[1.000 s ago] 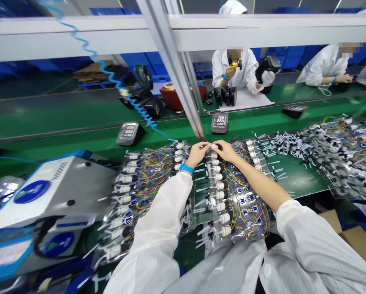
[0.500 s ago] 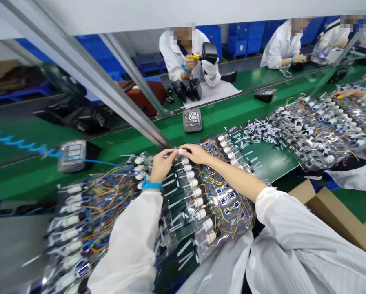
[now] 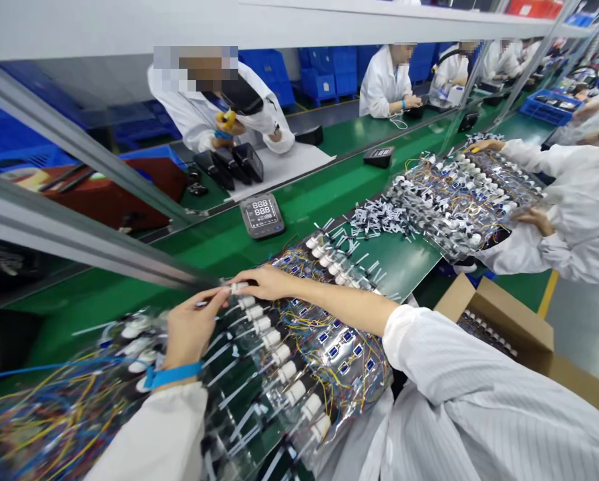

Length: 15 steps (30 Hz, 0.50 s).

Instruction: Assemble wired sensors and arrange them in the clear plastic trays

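Note:
My left hand (image 3: 191, 329), a blue band at its wrist, is closed in a pinch at the far end of a row of white cylindrical parts (image 3: 271, 339). A thin white strip (image 3: 200, 304) shows at its fingers. Right beside it, my right hand (image 3: 266, 282) pinches the white cylindrical part (image 3: 238, 288) at the end of the row. The fingertips of both hands nearly meet there. The parts lie on clear plastic with black bodies, thin white strips sticking out leftward, and coloured wires (image 3: 299, 310) with small blue pieces on the right.
A grey display monitor (image 3: 262, 215) stands beyond my hands. A metal post (image 3: 143, 244) slants close behind my left hand. More wired parts (image 3: 53, 427) lie at left; a pile of white strips (image 3: 382, 217) and a cardboard box (image 3: 499, 314) are at right. Co-workers sit around.
The view has turned to the right, so things appear further left. Both hands stay pinched at the row's far end. Across the bench, a co-worker has tilted a black device.

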Each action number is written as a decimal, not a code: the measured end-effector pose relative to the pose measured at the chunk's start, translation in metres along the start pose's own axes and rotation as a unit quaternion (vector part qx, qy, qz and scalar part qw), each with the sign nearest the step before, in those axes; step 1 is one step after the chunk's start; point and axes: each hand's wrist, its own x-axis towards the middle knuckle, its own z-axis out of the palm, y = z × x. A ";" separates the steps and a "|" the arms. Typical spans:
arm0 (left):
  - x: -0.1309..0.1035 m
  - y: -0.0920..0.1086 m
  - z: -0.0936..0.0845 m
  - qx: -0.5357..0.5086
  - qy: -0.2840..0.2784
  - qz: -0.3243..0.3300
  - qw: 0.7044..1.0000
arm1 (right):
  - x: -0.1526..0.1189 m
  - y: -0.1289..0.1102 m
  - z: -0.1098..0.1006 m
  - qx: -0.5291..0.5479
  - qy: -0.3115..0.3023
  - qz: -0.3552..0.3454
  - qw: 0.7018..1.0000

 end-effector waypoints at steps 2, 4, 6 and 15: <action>-0.003 0.007 -0.004 -0.008 -0.001 -0.010 1.000 | 0.000 0.000 -0.001 0.005 -0.004 0.003 1.000; -0.005 0.015 -0.008 0.009 -0.006 -0.009 1.000 | 0.001 0.001 0.000 0.008 -0.003 -0.001 1.000; -0.006 0.022 -0.012 0.042 -0.012 0.002 0.999 | 0.001 0.004 0.001 0.005 -0.002 -0.007 1.000; -0.003 0.019 -0.017 0.050 -0.017 0.060 0.997 | 0.003 0.017 0.006 -0.016 -0.025 -0.041 0.999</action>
